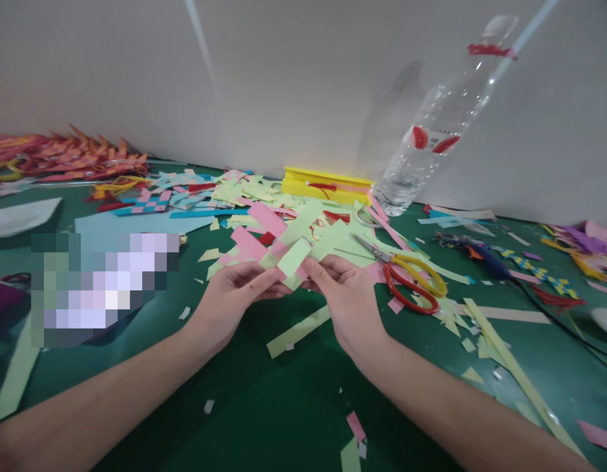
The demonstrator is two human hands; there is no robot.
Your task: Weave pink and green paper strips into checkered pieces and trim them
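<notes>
Both of my hands meet at the middle of the green table, pinching a small weave of pink and pale green paper strips [294, 257]. My left hand [242, 285] grips its left edge between thumb and fingers. On the other edge, my right hand [345, 288] presses thumb against fingers close to the green strip. Loose pink strips [267, 219] stick out just beyond the hands, over a heap of cut paper. Scissors [411, 275] with red and yellow handles lie right of my right hand. The undersides of my fingers are hidden.
A clear plastic bottle [431, 131] leans at the back right beside a folded yellow paper [328, 185]. Orange folded paper pieces [82, 157] are heaped at the far left. A dark blue tool with a cord [485, 259] lies right. A blurred, pixelated object [111, 288] is at left.
</notes>
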